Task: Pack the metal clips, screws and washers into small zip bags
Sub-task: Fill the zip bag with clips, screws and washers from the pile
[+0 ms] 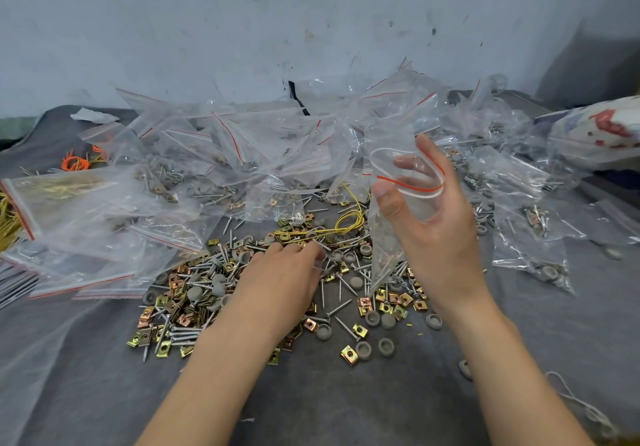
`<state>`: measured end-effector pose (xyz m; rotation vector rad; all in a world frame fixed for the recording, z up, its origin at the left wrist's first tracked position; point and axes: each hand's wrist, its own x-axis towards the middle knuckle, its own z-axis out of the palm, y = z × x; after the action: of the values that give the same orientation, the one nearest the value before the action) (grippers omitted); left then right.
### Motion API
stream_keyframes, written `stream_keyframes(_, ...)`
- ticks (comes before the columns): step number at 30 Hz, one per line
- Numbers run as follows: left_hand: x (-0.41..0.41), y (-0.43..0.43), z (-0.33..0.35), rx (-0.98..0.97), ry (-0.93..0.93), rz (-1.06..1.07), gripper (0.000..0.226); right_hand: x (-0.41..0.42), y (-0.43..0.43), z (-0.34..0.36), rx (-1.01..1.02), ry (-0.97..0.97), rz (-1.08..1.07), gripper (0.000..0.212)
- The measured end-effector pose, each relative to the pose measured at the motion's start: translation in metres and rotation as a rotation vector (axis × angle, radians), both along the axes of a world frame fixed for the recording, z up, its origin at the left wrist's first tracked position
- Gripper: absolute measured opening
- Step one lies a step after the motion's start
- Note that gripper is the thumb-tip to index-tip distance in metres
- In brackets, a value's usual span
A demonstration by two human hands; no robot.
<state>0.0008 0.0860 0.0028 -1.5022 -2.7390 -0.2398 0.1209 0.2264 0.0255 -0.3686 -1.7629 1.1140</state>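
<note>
Right hand gripped a small clear red-striped zip bag, mouth open, holding silver screws, above the loose heap of brass clips, screws and grey washers, where the left hand, fingers curled, hid its grip.

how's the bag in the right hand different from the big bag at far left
The small bag hangs upright from the right hand; the big bag lies flat. The small bag's mouth is held open in a loop; the big bag's looks flat. The small bag holds screws; the big bag holds yellow wiry pieces. Both are clear with a red zip strip.
</note>
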Motion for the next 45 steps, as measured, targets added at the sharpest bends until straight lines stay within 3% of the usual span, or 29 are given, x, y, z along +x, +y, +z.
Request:
stream_keyframes(11, -0.008, -0.007, 0.0, 0.106, -0.05, 0.023, 0.012, -0.001, -0.001, -0.002, 0.022, -0.025, 0.033, 0.079)
stream_keyframes(15, -0.015, -0.01, 0.006, 0.294, -0.201, 0.091, 0.011, -0.002, -0.003, -0.005, 0.05, -0.043, 0.012, 0.076)
stream_keyframes(19, -0.016, -0.012, 0.032, 0.631, -0.34, 0.117, 0.002, -0.005, -0.009, -0.006, 0.129, -0.099, -0.018, 0.076)
stream_keyframes(22, -0.011, -0.013, 0.059, 0.875, -0.407, 0.064, 0.01, -0.007, -0.013, -0.005, 0.182, -0.139, -0.024, 0.078)
stream_keyframes(24, -0.005, -0.014, 0.073, 0.936, -0.416, 0.0, 0.015, -0.008, -0.016, -0.004, 0.204, -0.165, -0.022, 0.082)
stream_keyframes(31, 0.015, -0.014, 0.088, 0.879, -0.416, -0.14, 0.016, -0.009, -0.025, 0.0, 0.265, -0.22, 0.001, 0.093)
stream_keyframes(38, 0.024, -0.01, 0.09, 0.772, -0.257, -0.205, 0.013, -0.01, -0.026, -0.001, 0.31, -0.202, 0.001, 0.091)
stream_keyframes(45, 0.004, -0.017, 0.087, 0.863, -0.314, -0.101, 0.013, -0.01, -0.016, -0.003, 0.141, -0.104, 0.034, 0.088)
